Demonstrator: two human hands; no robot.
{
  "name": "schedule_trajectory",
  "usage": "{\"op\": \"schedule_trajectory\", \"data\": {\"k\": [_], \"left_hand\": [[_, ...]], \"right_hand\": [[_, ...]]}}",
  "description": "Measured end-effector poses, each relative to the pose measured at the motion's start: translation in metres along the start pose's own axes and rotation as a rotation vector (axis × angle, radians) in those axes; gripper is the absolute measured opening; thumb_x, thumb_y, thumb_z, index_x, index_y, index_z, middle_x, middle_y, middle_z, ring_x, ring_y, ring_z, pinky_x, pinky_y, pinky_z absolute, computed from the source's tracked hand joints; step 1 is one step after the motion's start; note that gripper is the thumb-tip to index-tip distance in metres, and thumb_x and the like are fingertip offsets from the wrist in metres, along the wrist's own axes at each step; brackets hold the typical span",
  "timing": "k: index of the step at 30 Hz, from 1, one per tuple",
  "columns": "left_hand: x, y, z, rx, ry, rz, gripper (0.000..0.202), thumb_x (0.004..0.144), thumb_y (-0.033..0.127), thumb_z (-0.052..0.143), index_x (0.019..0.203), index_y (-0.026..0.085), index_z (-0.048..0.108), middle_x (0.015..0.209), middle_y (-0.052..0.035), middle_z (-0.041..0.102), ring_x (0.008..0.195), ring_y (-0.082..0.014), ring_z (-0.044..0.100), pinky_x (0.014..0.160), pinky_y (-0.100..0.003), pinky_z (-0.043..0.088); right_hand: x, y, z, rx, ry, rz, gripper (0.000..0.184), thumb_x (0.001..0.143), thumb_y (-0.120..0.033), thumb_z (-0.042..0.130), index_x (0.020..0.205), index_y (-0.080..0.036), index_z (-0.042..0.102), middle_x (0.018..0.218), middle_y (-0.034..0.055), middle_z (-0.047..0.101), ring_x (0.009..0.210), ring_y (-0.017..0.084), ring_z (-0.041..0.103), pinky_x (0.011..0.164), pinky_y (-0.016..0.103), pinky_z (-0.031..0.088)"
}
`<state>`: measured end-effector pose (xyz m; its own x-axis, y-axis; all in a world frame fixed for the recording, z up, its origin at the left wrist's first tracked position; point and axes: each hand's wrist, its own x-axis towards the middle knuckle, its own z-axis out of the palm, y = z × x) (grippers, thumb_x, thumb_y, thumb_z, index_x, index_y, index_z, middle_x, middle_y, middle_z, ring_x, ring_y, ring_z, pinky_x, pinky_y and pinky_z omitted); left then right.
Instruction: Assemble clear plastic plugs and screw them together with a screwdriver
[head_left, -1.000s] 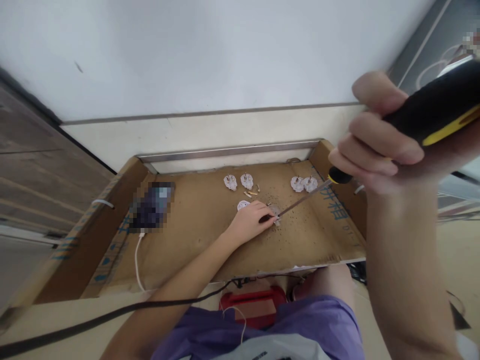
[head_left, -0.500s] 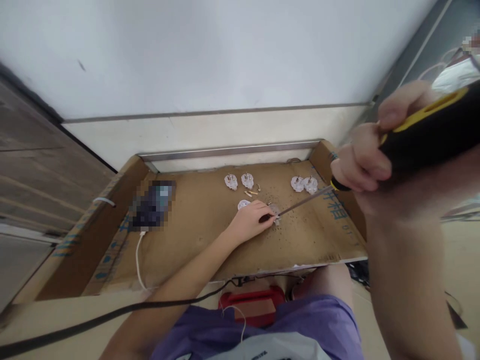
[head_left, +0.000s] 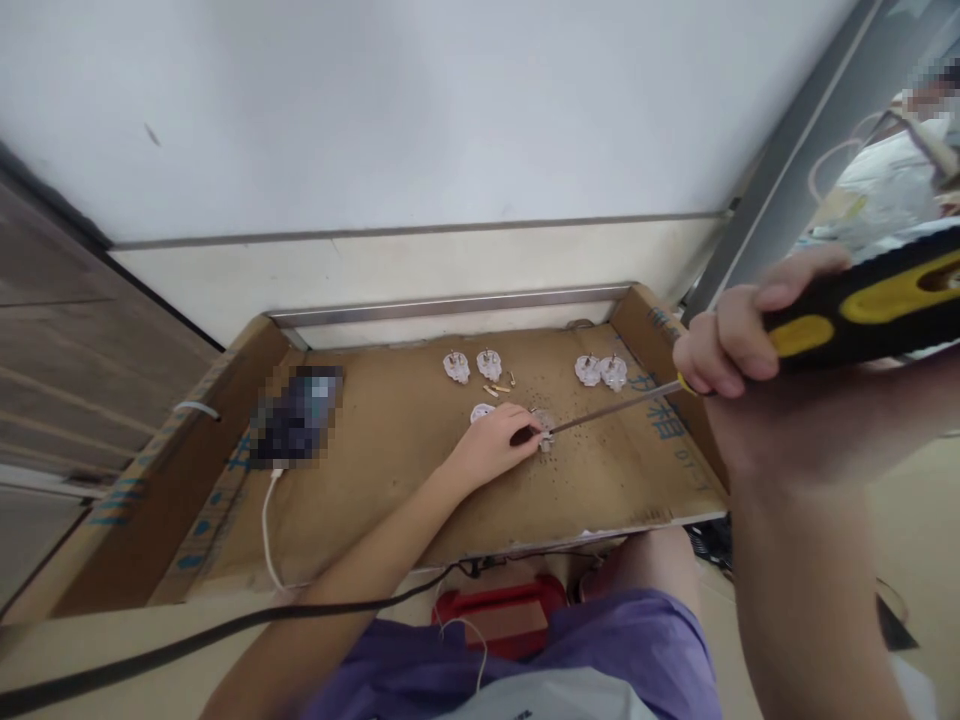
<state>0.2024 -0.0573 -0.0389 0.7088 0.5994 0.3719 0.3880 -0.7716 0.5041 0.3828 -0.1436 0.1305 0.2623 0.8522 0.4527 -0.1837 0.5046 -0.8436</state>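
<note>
My left hand (head_left: 491,445) rests on a flattened cardboard sheet (head_left: 390,470) with its fingers pinched around a small white plug part (head_left: 541,428). My right hand (head_left: 757,350), close to the camera at the right, is wrapped around the black and yellow handle of a screwdriver (head_left: 862,300). Its long metal shaft (head_left: 611,408) runs down and left, and the tip meets the plug part at my left fingertips. Another white plug piece (head_left: 481,410) lies just behind my left hand.
Two pairs of white plug pieces (head_left: 457,366) (head_left: 600,370) and brass pins (head_left: 499,387) lie at the back of the cardboard. A blurred dark device (head_left: 296,415) with a white cable (head_left: 266,530) lies left. A black cable (head_left: 225,630) crosses below. A metal rail (head_left: 450,302) and wall bound the back.
My right hand has turned the screwdriver handle, so the yellow stripe faces differently, and the hand sits slightly lower. The left hand and plug part stayed in place.
</note>
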Motion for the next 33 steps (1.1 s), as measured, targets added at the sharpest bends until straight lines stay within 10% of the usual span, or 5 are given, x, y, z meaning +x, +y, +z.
{"op": "schedule_trajectory", "data": {"k": [6,20,33], "left_hand": [[0.0,-0.001,-0.002,-0.074,-0.018,-0.013,0.011,0.084,0.023,0.054,0.087,0.019,0.064,0.1,-0.0036,0.064,0.094,-0.0148,0.059,0.087,-0.027,0.045],[-0.001,-0.003,-0.001,-0.095,-0.054,-0.055,0.013,0.083,0.024,0.053,0.091,0.02,0.062,0.1,-0.0032,0.063,0.094,-0.016,0.058,0.086,-0.029,0.045],[0.0,0.001,-0.001,-0.084,-0.047,-0.06,0.012,0.083,0.025,0.054,0.089,0.02,0.064,0.097,-0.0032,0.064,0.092,-0.0161,0.059,0.084,-0.028,0.046]], "right_hand": [[-0.002,0.005,0.022,0.113,0.025,-0.161,0.056,0.063,-0.074,0.054,0.059,-0.021,0.041,0.039,-0.005,0.021,0.031,0.005,0.018,0.029,0.023,0.012],[-0.005,0.005,0.039,0.049,0.118,-0.161,0.062,0.073,-0.079,0.031,0.059,-0.019,0.036,0.05,-0.0028,0.026,0.032,0.004,0.023,0.028,0.022,0.015],[-0.011,0.004,0.039,0.015,0.079,-0.184,0.053,0.072,-0.071,0.048,0.062,-0.02,0.036,0.043,-0.0042,0.02,0.033,0.006,0.019,0.031,0.022,0.013]]}}
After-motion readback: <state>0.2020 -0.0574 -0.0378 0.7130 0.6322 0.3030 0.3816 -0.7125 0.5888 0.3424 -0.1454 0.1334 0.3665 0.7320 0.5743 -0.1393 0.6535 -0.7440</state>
